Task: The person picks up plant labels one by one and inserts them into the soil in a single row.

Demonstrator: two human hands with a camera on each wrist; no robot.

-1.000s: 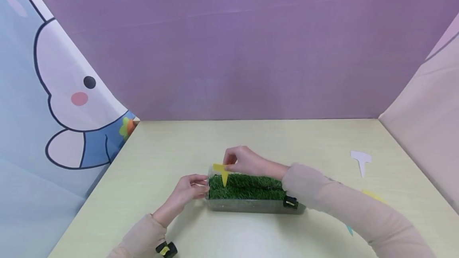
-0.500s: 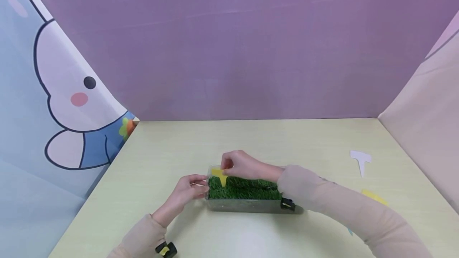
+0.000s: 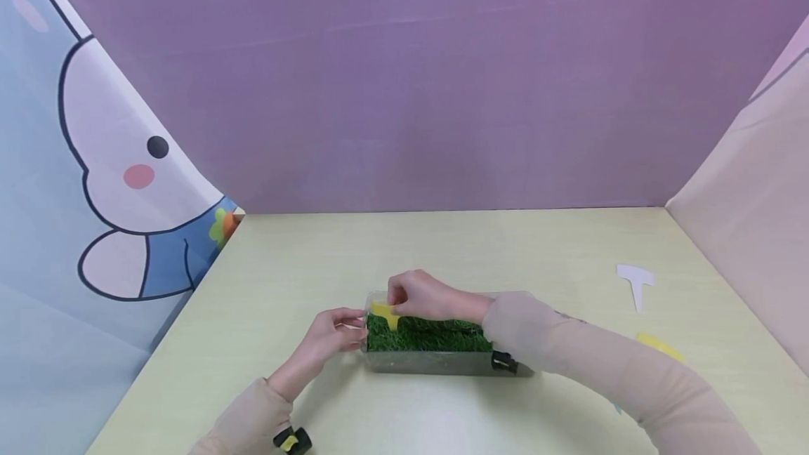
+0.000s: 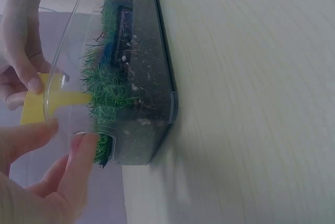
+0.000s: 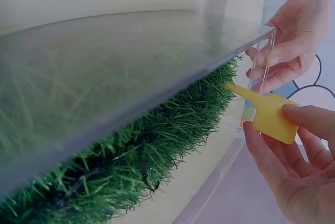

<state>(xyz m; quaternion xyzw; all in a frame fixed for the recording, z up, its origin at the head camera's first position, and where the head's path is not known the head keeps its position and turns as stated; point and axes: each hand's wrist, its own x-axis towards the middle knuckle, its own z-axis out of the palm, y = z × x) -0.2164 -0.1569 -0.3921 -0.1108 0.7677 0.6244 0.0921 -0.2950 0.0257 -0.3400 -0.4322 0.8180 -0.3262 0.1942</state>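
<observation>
A yellow T-shaped plant label (image 5: pixel 275 122) is pinched by its broad head between the thumb and fingers of my right hand (image 3: pixel 423 295). Its narrow stem points down into the green artificial grass (image 5: pixel 157 140) near the left end of a clear plastic box (image 3: pixel 436 364). Through the box wall in the left wrist view, the stem tip disappears among the blades. My left hand (image 3: pixel 329 334) is at the box's left end, its fairly straight fingers (image 4: pixel 78 169) touching the end wall. Dark soil-like filling shows beneath the grass in that view.
A white T-shaped plant label (image 3: pixel 636 283) lies on the pale table (image 3: pixel 303 251) at the right. Closer, a yellow piece (image 3: pixel 659 345) and a small blue tip (image 3: pixel 616 408) are partly hidden by the right sleeve. A purple cloth (image 3: pixel 442 90) hangs behind the table.
My right hand has moved down and slightly left with the yellow label, whose stem has sunk deeper into the grass. My left hand has stayed at the box end.
</observation>
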